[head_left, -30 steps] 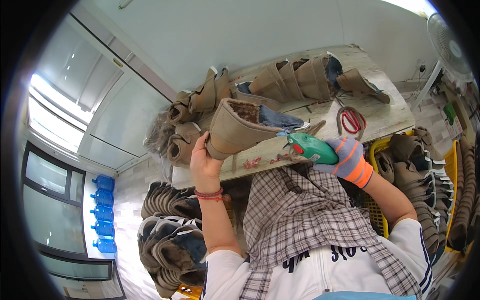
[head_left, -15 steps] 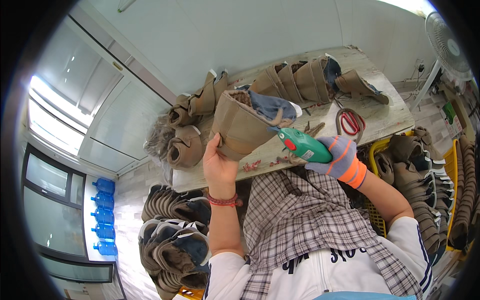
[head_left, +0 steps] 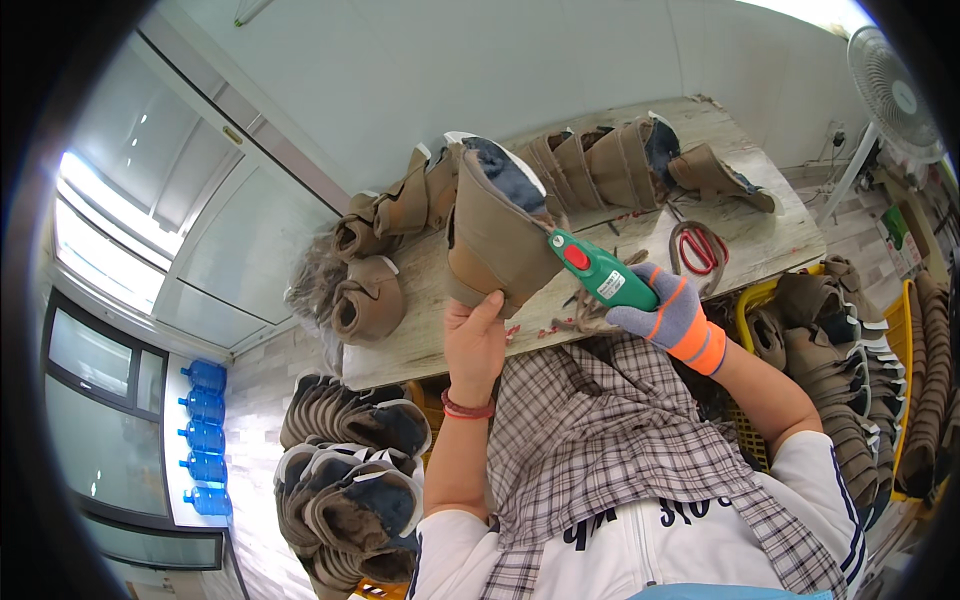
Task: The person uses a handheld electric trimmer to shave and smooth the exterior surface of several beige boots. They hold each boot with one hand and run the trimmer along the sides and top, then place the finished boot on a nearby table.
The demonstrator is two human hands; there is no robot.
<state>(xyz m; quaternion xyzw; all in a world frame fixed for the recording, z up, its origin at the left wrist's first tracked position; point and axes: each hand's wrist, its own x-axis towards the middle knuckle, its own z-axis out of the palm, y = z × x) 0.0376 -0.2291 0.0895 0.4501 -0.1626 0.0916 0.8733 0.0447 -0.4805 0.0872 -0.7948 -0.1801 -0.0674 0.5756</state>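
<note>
My left hand (head_left: 474,338), bare and with a red bracelet at the wrist, pinches the lower edge of a brown fur-lined boot upper (head_left: 500,240). It is held up over the near edge of the table, its dark blue and white part uppermost. My right hand (head_left: 672,318), in a grey and orange glove, is wrapped round green electric scissors (head_left: 605,278) with a red button. The tool's tip meets the right edge of the upper; its blades are too small to make out. Red-handled scissors (head_left: 702,248) lie on the table beyond that hand.
More boot uppers (head_left: 620,165) stand along the far side of the worn table (head_left: 770,235), with others (head_left: 365,305) at its left. Stacked uppers (head_left: 350,505) sit low on the left. A yellow basket (head_left: 745,315) of uppers stands right. Trimmed scraps litter the tabletop. A white fan (head_left: 890,80) is far right.
My left hand has moved right and turned the boot upper, so its blue part points more upward. The electric scissors have tilted, their tip now against the upper's right edge.
</note>
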